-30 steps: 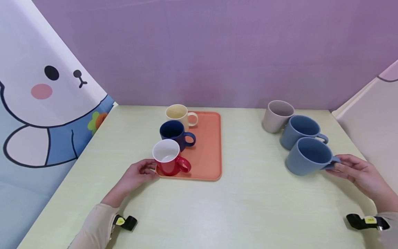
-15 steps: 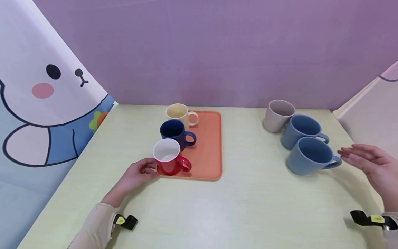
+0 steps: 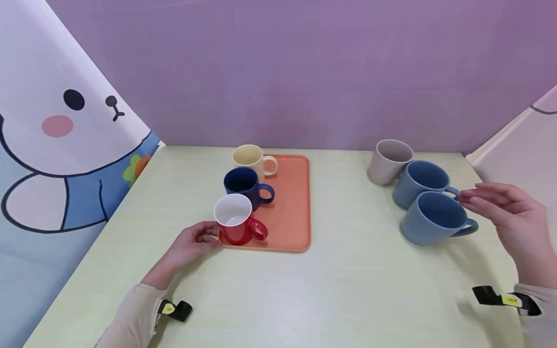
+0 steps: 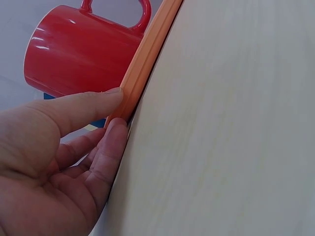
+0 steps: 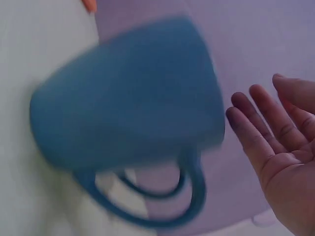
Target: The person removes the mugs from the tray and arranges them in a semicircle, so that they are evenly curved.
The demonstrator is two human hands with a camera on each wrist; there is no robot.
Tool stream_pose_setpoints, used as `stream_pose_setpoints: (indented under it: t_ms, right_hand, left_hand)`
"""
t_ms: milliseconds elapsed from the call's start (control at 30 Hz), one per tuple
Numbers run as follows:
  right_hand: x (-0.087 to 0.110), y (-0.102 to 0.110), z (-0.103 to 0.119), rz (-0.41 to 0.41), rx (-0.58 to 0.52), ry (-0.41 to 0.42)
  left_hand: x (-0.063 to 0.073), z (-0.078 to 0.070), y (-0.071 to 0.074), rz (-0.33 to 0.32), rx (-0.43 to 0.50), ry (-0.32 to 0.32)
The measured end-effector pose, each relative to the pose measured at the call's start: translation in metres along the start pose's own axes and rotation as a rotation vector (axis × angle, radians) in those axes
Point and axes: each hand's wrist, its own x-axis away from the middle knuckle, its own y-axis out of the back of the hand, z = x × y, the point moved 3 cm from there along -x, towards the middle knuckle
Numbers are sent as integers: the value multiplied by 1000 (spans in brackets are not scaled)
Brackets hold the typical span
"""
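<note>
My left hand (image 3: 197, 241) pinches the near left corner of an orange tray (image 3: 289, 208), thumb on the rim and fingers against its side. A red mug (image 3: 235, 232) with a white inside stands beside those fingers, its handle (image 4: 140, 19) turned right. Behind it are a dark blue mug (image 3: 254, 200) and a cream mug (image 3: 261, 169). My right hand (image 3: 513, 217) hovers by the front blue-grey mug (image 3: 422, 224), fingers extended and holding nothing. In the right wrist view the fingers are apart from that mug (image 5: 133, 103).
A second blue-grey mug (image 3: 403, 191) stands behind the front one, close against it. A pale grey mug (image 3: 378, 169) is behind both. Pale table (image 3: 339, 290) lies between the tray and these mugs. A purple cloth backdrop (image 3: 304, 72) rises at the far edge.
My right hand has released the front blue-grey mug's handle, pulled back right, then come up and left above the handle. My left hand and the tray have stayed put.
</note>
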Motion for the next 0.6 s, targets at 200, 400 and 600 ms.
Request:
stream_pose_setpoints:
  t_ms: [200, 400, 600]
  right_hand:
    - [-8, -31, -4, 111, -2, -21]
    - [-10, -58, -9, 164, 89, -78]
    - [-12, -86, -19, 245, 145, -105]
  left_hand:
    - [0, -1, -1, -2, 2, 2]
    - [0, -1, -1, -6, -3, 1]
    - [1, -1, 0, -7, -7, 2]
